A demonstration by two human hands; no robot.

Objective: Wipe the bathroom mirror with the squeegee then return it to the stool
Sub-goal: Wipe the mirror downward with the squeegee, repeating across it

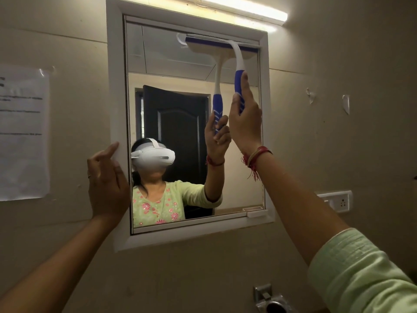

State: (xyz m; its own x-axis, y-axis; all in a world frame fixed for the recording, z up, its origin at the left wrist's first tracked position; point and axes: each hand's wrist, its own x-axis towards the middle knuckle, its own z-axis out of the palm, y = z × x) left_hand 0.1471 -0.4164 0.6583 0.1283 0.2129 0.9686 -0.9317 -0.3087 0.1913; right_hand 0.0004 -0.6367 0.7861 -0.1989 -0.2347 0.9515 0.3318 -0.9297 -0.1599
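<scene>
Illumination is warm and rather dim overall. The only visible source is a tube light (237, 6) above the mirror (180, 71). It is overexposed to plain white, and a halo spills onto the wall (338, 109) beside its right end. Brightness falls off steadily toward the lower corners, which sit in murky shade. Wide-angle distortion is evident: the mirror frame (114, 109) leans and its edges bow. Text on the paper notice (22, 132) at the left margin is smeared and unreadable. The sleeve (361, 272) at lower right is soft, and fine texture looks smoothed throughout.
</scene>
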